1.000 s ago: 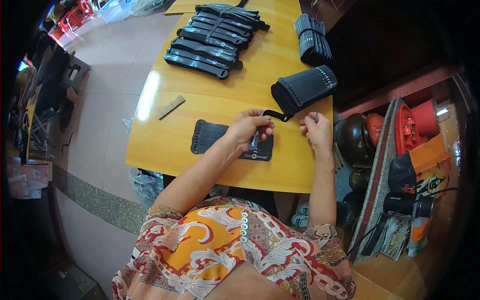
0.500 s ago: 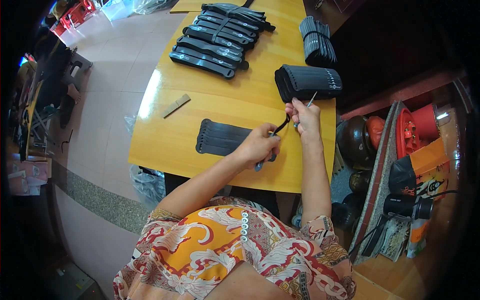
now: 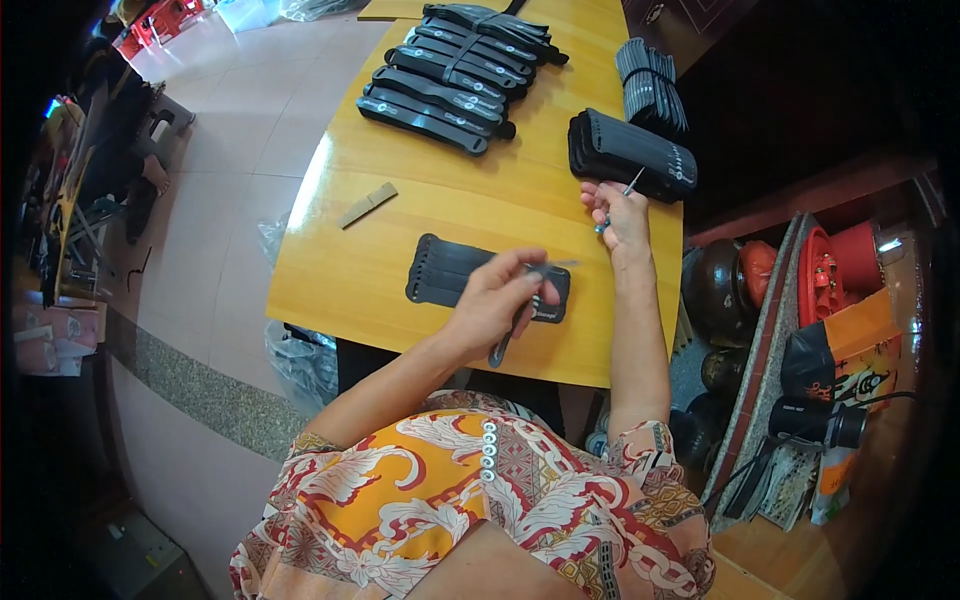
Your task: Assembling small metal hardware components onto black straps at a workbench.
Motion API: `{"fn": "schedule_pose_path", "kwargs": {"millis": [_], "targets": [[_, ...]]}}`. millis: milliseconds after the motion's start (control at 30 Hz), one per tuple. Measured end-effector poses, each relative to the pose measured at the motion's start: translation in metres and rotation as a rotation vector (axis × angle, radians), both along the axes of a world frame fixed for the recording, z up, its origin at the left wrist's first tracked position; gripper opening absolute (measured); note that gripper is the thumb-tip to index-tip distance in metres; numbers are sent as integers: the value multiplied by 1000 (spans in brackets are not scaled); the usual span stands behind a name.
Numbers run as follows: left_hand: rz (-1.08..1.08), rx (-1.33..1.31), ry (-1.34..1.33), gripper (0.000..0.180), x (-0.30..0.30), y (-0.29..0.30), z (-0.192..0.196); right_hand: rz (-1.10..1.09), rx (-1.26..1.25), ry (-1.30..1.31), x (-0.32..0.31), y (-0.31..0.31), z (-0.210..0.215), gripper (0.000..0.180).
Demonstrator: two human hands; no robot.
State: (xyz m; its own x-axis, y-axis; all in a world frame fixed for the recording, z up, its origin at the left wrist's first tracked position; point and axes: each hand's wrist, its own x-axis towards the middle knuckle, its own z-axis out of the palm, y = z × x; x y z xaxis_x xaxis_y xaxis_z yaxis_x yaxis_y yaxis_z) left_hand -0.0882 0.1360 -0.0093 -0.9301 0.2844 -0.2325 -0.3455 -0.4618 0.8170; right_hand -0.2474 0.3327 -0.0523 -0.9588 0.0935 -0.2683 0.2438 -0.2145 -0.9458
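Observation:
My left hand (image 3: 495, 305) is closed on a black strap (image 3: 502, 348), whose lower end hangs beneath the fingers; its upper end is blurred. Under that hand, a row of flat black straps (image 3: 440, 270) lies overlapped on the yellow table (image 3: 330, 275). My right hand (image 3: 622, 215) grips a slim tool with a thin metal shaft (image 3: 634, 182) and a bluish end; its exact kind is unclear. Just beyond the right fingers sits a thick stack of black straps (image 3: 630, 150), apart from the left hand's strap.
A tied pile of black straps (image 3: 450, 80) lies at the far left of the table, and a banded grey bundle (image 3: 650, 85) at the far right. A short tan strip (image 3: 368, 205) rests left of centre. Dark jars (image 3: 720, 290) stand right of the table.
My left hand has drawn back left and down with the strap, away from my right hand. The right hand's fingers have loosened from the strap's end and still hold the tool.

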Motion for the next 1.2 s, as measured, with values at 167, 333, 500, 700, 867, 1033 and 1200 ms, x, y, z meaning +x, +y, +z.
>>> {"fn": "schedule_pose_path", "kwargs": {"millis": [167,333,500,700,867,1033,1200], "targets": [[239,218,86,50,-1,-24,-2,105,450,263,86,-24,42,26],[350,360,49,50,4,-31,-6,447,401,402,187,-71,52,36],[380,432,46,44,15,-32,-8,373,168,66,196,-75,45,16],[511,243,-13,24,37,-77,-26,437,296,-10,197,-42,51,9],[507,8,-7,14,67,-96,-32,515,349,-58,206,-31,43,11],[526,-78,-20,12,77,-104,-33,469,342,4,204,-26,37,10],[433,-77,24,11,78,-110,-37,413,376,-53,205,-23,38,9]]}}
